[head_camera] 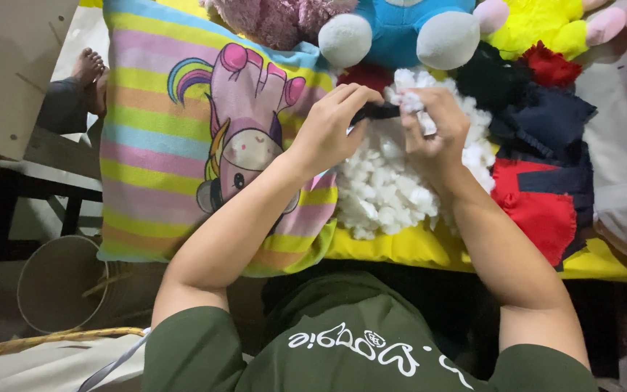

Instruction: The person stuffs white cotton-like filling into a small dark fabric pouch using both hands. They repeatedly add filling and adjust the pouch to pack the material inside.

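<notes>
We pinch a small black fabric piece [380, 111] with our left hand [328, 131], while our right hand [433, 127] pinches white stuffing [379, 192] against it, above the heap on the yellow sheet [408, 247]. A striped unicorn pillow [161, 145] lies left. Plush toys [400, 29] are cut off above; red and navy fabric scraps [546, 167] overlap indistinctly.

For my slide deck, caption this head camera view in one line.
Left hand and right hand pinch a small black piece over white stuffing, beside a striped pillow.
</notes>
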